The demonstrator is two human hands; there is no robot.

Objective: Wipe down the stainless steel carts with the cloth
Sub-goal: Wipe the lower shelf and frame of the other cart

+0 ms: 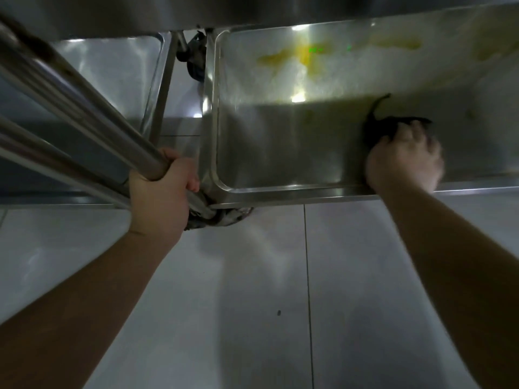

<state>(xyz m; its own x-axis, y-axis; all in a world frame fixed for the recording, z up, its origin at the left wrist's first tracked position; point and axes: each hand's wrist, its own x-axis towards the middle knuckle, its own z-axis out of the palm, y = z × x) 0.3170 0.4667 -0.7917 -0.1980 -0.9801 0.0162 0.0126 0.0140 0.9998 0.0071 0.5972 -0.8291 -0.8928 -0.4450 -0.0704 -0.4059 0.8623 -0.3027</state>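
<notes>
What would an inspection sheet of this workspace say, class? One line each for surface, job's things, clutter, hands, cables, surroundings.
Surface: cart shelf, steel, yellow smears at the far side.
Job's things: dark cloth on the shelf.
Clutter: nothing seen.
Hands: right hand grips the cloth, blurred; left hand grips the cart's upright tube.
Cables: nothing seen.
Surroundings: pale tiled floor; a second steel shelf at left.

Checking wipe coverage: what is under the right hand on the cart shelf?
A dark cloth lies under the right hand, pressed on the steel shelf; its edges stick out beyond the fingers. The shelf surface beneath cloth and hand is covered, so its condition is unseen.
</notes>
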